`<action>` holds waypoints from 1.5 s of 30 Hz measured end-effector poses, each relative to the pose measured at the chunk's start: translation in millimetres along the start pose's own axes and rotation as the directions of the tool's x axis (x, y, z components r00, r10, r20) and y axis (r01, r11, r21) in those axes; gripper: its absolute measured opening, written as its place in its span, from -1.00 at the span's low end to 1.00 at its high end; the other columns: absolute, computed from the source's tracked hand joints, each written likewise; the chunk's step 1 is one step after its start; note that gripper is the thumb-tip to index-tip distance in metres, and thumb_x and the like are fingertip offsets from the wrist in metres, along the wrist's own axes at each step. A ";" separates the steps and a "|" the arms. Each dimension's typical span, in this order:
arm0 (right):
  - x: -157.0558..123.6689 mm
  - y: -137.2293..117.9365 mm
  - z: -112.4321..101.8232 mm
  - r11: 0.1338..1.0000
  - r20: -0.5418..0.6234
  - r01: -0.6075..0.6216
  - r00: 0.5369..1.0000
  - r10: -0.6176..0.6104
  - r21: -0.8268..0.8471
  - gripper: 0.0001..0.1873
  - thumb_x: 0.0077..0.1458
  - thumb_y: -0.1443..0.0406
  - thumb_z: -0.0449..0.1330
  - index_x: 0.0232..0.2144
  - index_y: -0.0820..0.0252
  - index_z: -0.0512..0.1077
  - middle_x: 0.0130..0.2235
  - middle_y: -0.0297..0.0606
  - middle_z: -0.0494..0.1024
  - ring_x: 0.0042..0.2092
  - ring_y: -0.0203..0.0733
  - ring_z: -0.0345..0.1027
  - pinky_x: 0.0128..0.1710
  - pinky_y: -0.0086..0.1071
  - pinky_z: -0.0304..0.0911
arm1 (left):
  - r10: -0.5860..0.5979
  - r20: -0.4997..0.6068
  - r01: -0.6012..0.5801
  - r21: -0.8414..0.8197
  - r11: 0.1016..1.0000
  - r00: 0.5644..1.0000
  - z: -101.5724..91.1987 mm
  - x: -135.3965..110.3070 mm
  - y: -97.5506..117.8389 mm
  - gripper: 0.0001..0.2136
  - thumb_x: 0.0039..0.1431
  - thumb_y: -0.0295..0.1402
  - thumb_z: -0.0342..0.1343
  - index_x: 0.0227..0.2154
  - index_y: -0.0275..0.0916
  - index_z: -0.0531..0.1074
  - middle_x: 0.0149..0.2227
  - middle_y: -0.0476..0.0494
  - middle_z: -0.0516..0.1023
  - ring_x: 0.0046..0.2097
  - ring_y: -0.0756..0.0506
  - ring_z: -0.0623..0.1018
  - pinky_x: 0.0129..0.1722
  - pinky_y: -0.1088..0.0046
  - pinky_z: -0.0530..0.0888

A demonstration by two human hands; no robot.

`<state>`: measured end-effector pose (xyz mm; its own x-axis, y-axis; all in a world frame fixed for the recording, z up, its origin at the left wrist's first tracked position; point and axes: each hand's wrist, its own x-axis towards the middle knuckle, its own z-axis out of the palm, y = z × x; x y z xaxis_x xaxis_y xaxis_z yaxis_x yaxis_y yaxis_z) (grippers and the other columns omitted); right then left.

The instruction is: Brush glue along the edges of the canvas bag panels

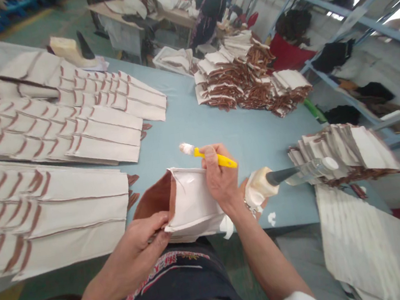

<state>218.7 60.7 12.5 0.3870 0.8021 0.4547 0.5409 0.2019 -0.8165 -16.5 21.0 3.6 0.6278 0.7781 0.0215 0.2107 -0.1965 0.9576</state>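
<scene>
Clamped in right hand (pixel 221 179) grip: yellow brush (pixel 213 157), over white-lined piece (pixel 192 203); piece pinched by left hand (pixel 143 237) at 7 o'clock. Brushing judged underway; firm hold needed next.

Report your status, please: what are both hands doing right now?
Left hand pinching the brown-and-white piece at the table edge. Right hand gripping the yellow brush, bristles beyond the piece's far edge. Cream-crusted pot close beside the right wrist.

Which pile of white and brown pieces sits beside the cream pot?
The fanned white-and-brown stack on the right, just past the cream pot; the other piles lie farther off.
</scene>
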 end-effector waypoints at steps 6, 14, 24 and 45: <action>-31.0 -33.0 -47.2 0.981 -0.103 0.195 0.976 -0.193 0.005 -0.63 0.51 0.09 0.15 -0.34 0.07 0.54 -0.55 -0.44 0.46 -0.58 -0.30 0.28 -0.51 -0.36 0.19 | 0.037 -0.102 -0.020 0.163 0.986 0.994 6.0 -2.7 -8.1 -0.68 0.57 -0.26 -0.03 -0.34 -0.16 0.49 -0.34 -0.05 0.63 -0.28 -0.12 0.59 -0.25 0.46 0.47; -72.5 -73.2 -42.4 0.888 0.192 0.452 0.867 -0.459 0.084 -0.58 0.59 0.27 -0.06 -0.38 0.07 0.36 -0.58 -0.47 0.47 -0.60 -0.37 0.28 -0.53 -0.40 0.22 | 0.131 -0.130 -0.094 0.261 0.961 0.983 13.6 1.9 -12.5 -0.73 0.56 -0.40 -0.03 -0.31 -0.15 0.48 -0.32 -0.01 0.62 -0.27 -0.09 0.60 -0.18 0.44 0.47; -67.1 -64.5 -46.2 0.912 0.127 0.410 0.904 -0.408 0.009 -0.58 0.58 0.26 -0.02 -0.38 0.08 0.41 -0.55 -0.47 0.51 -0.55 -0.36 0.37 -0.48 -0.41 0.26 | 0.200 -0.192 -0.145 0.267 0.953 0.961 14.1 9.2 -0.7 -0.78 0.48 -0.45 0.03 -0.28 -0.17 0.53 -0.35 -0.05 0.68 -0.34 -0.10 0.67 -0.31 0.44 0.52; -27.9 -28.9 -40.0 0.897 0.150 0.339 0.908 -0.391 0.285 -0.53 0.53 0.10 0.14 -0.44 0.08 0.56 -0.55 -0.41 0.50 -0.59 -0.33 0.28 -0.54 -0.43 0.21 | -0.290 0.138 0.321 -0.444 0.836 0.947 -9.4 24.1 15.1 -0.63 0.22 -0.10 0.40 -0.04 -0.24 0.72 -0.28 -0.16 0.75 -0.22 -0.20 0.68 -0.17 0.38 0.62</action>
<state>222.1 10.0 37.6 0.0283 0.7336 0.6790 0.4034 0.6131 -0.6792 -5.3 42.5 21.3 0.6367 0.7114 -0.2974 0.0449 0.3509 0.9353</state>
